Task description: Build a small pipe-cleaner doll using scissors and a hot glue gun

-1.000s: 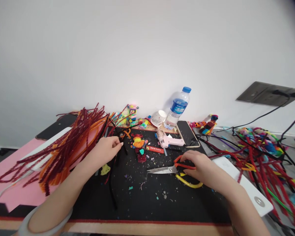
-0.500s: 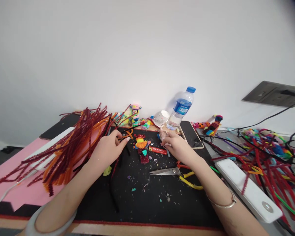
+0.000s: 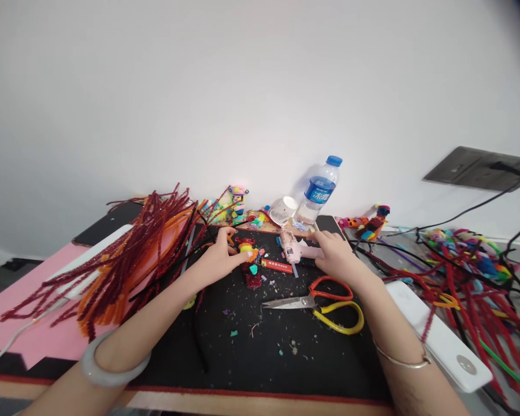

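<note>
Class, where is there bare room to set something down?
The black mat between red-and-yellow-handled metal scissors and red edging, barring scattered scraps. Crowded: left, glittery dark-red pipe cleaners; back, pale-pink plastic glue gun.

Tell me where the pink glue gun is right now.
In the head view, the pink glue gun is just right of centre, at the right hand, between the white cup behind it and the scissors in front.

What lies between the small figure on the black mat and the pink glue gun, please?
In the head view, a red printed strip and a few small coloured scraps lie between the figure and the glue gun.
</note>
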A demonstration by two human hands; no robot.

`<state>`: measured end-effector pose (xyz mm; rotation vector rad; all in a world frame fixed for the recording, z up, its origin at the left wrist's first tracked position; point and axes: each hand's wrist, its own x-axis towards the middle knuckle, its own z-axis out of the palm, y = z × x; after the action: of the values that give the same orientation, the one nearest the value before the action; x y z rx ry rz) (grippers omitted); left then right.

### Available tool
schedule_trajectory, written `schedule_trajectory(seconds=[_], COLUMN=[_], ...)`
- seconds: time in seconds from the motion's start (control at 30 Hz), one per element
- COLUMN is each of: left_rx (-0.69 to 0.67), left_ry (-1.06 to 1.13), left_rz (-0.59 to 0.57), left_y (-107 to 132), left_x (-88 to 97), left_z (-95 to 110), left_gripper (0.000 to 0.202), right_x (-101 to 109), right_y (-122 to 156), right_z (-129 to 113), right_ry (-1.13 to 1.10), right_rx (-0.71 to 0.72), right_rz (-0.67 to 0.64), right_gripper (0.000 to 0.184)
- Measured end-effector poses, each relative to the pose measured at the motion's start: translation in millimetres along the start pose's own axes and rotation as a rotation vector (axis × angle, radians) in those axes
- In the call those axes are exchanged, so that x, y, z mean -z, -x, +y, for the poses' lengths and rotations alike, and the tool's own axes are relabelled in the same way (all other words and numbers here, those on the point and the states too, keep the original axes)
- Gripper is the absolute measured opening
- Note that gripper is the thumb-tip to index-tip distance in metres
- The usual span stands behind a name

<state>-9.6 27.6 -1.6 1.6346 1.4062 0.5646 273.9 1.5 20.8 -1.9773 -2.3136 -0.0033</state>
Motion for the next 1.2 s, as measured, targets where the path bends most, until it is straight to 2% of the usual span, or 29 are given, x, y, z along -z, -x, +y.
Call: schedule_trajectory(seconds=[0.13, 0.33, 0.43, 0.53, 0.63, 0.7, 0.87, 0.97, 1.2], left_rx=[0.028, -0.001, -0.026, -0.062, -0.109, -0.147, -0.26, -0.316, -0.399], left_ry=[-0.012, 0.028, 0.111, 0.298, 0.475, 0.539, 0.614, 0.602, 0.602], left_rz=[-0.036, -0.041, -0.032, -0.051, -0.072, -0.07, -0.063, -0.072, -0.087], left_y=[-3.8, -7.2, -6.7, -2.0, 2.8, 4.2, 4.9, 6.7, 9.8], left_x=[-0.8, -11.2, -17.0, -20.3, -20.9, -20.6, -22.5, -26.1, -33.5], left_z=[7.5, 14.0, 12.3, 12.0, 11.1, 8.9, 2.8, 1.2, -0.2], left_gripper=[0.076, 0.073, 0.073, 0.072, 0.07, 0.068, 0.063, 0.059, 0.05], right_x=[-17.2, -21.2, -21.5, -23.2, -22.8, -21.4, -19.4, -19.5, -14.0], right_y=[2.7, 2.0, 3.0, 3.1, 2.2, 2.3, 6.1, 8.3, 14.8], right_z=[2.2, -6.6, -4.9, -1.6, -0.8, -2.6, -10.2, -13.9, -26.0], right_ry=[-0.047, -0.091, -0.126, -0.205, -0.326, -0.416, -0.664, -0.773, -0.859], right_rx=[0.002, 0.017, -0.025, -0.072, -0.067, -0.054, 0.002, 0.013, 0.15], right_rz=[-0.011, 0.058, 0.13, 0.248, 0.378, 0.431, 0.414, 0.416, 0.402], right_gripper=[0.057, 0.053, 0.051, 0.043, 0.031, 0.029, 0.033, 0.029, 0.025])
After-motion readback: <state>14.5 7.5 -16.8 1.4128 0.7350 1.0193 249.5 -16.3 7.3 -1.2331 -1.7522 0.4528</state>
